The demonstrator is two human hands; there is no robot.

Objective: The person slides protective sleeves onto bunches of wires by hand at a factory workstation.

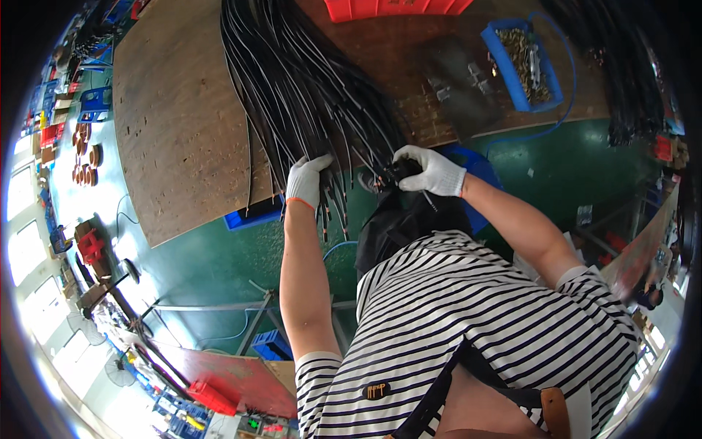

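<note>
A thick sheaf of long black cables (pixel 292 80) lies over the wooden table, their stripped, copper-coloured ends hanging past its near edge. My left hand (pixel 306 181), in a white knit glove with an orange cuff, is closed around part of the sheaf close to those ends. To the right, my gloved right hand (pixel 433 173) has its thumb and fingers curled about another dark clump of cable ends. Exactly how many cables each hand grips is hidden by the gloves.
The wooden table (pixel 168 110) carries a blue bin (pixel 504 69) of small brass-coloured parts and a red bin (pixel 398 7) at the far edge. Another black cable bundle (pixel 632 88) hangs at the right. Below the table are a blue crate (pixel 252 218) and metal framing (pixel 212 307).
</note>
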